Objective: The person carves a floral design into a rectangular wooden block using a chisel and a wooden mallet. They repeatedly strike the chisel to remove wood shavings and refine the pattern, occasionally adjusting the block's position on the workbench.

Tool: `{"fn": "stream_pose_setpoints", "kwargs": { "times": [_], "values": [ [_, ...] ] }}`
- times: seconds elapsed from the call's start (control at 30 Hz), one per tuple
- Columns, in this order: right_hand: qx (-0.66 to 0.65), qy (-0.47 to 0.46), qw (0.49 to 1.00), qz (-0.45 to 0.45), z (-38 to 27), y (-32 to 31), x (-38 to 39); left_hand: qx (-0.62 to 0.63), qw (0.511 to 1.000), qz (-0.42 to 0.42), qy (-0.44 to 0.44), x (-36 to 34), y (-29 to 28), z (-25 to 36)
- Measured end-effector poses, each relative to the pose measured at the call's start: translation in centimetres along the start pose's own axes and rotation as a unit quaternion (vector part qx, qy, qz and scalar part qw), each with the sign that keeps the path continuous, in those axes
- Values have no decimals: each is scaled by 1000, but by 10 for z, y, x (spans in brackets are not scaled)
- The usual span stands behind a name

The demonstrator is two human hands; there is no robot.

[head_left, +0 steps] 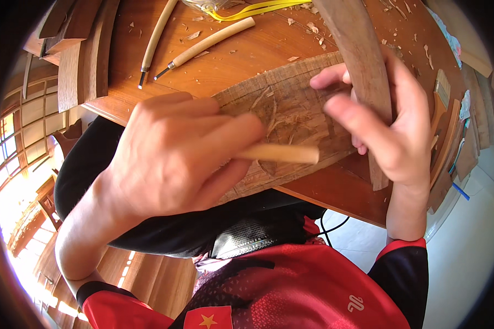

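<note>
My left hand (175, 151) is closed round the pale wooden handle of a carving tool (285, 153). Its blade is hidden by the fist, so I cannot tell its shape. Below lies a brown wooden board (302, 82) with a carved, roughened face, loose shavings and a curved edge. At the right, my right hand (392, 120) holds a long curved piece of wood (362, 55) that rises past the top of the view. Thumb and fingers lie around this piece, slightly blurred. Its lower end comes out below my palm.
Two carving chisels (208, 44) with pale handles lie on the orange-brown table (241, 63) at the far left. A yellow strap (258, 8) lies behind them. Stacked wooden pieces (85, 60) stand at the left edge. A flat brush (442, 90) lies at the right. Shavings are scattered around.
</note>
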State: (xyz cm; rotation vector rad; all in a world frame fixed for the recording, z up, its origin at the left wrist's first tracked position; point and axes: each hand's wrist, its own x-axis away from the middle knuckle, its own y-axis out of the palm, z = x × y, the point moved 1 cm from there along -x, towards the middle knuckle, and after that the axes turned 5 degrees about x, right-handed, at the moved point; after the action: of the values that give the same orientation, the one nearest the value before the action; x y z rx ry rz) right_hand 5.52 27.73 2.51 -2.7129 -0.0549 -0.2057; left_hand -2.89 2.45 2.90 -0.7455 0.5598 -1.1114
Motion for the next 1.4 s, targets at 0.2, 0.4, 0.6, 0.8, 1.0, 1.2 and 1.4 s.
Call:
{"fn": "stream_pose_setpoints", "kwargs": {
  "times": [0.2,0.4,0.6,0.8,1.0,1.2,1.4],
  "values": [
    [115,-50,991,39,-1,22,1,241,945,77,-206,-4,-23,11],
    [214,-67,971,76,-9,35,5,284,936,77,-194,-6,-36,19],
    [186,-89,972,115,-4,5,-5,367,906,154,-145,3,-14,11],
    [67,-58,992,94,-5,-5,-4,380,899,178,-123,-6,-5,2],
    [167,-35,984,42,-6,26,2,290,936,137,-146,-5,-2,5],
    [177,-71,978,79,-9,42,5,329,917,136,-181,14,-4,4],
    [107,21,988,112,-21,5,-2,349,903,187,-167,26,-3,14]
  ]
}}
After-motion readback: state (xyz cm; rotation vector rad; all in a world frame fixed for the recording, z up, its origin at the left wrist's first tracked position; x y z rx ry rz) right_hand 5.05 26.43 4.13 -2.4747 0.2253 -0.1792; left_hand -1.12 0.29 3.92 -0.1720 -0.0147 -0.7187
